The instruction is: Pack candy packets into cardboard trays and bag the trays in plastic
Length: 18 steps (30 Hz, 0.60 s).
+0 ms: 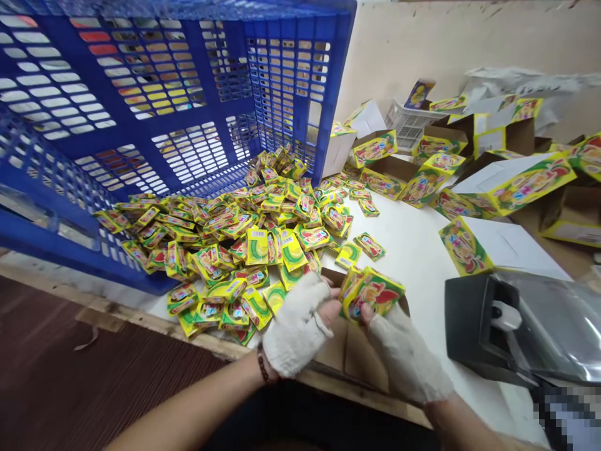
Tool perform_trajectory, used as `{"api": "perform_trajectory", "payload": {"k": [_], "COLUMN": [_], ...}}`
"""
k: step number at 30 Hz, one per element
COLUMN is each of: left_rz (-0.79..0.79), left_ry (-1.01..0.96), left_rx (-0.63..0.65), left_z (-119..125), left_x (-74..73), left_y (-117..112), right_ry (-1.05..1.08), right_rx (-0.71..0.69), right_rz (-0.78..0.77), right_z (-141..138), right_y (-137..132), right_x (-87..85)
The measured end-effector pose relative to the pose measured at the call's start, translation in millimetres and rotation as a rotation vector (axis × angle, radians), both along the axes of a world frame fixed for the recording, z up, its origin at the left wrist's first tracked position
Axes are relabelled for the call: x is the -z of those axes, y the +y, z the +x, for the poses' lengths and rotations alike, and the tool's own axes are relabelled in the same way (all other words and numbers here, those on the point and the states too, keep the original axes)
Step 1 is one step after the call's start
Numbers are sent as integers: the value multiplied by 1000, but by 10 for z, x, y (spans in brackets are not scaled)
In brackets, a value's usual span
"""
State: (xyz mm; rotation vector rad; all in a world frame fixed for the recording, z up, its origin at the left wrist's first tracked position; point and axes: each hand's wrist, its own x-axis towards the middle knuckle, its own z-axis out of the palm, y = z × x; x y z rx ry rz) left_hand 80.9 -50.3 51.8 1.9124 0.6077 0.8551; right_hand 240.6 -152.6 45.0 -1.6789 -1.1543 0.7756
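Observation:
My right hand (404, 351), in a white fingerless glove, grips a short stack of small yellow-green printed boxes (380, 293), thumb on the front face. My left hand (298, 326), gloved the same way with a beaded bracelet at the wrist, has its fingers curled against the stack's left side. Below the hands is an open brown cardboard carton (331, 344), partly hidden by them, at the table's front edge. A large heap of the same small boxes (225, 219) lies left of my hands, spilling out of a blue plastic crate (188, 113) tipped on its side.
Several open printed cartons (511, 188) crowd the right back of the white table (399, 235). Behind them is a small white basket (408, 125). A dark tape dispenser (474, 326) with a clear roll stands at right. The table's wooden edge (141, 319) runs along the front.

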Motion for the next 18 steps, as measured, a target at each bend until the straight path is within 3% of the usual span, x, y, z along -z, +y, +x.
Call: {"api": "perform_trajectory", "payload": {"k": [2, 4, 6, 9, 11, 14, 18], "left_rz": [267, 436, 408, 178, 103, 39, -48], "left_ry": [170, 476, 810, 1088, 1075, 862, 473], "left_rx": [-94, -299, -513, -578, -573, -585, -617], "left_z": [-163, -329, -452, -536, -551, -564, -618], "left_x": [-74, -154, -203, -179, -97, 73, 199], "left_y": [271, 630, 974, 1291, 1362, 1364, 1270], "right_ry": [0, 56, 94, -31, -306, -674, -691], "right_rx": [-114, -271, -425, -620, -667, -565, -522], "right_rz": [-160, -360, -540, -652, -645, -662, -704], "right_z": [207, 352, 375, 192, -4, -250, -292], "right_y": [33, 85, 157, 282, 334, 314, 185], "right_x": [-82, -88, -2, 188, 263, 268, 268]}}
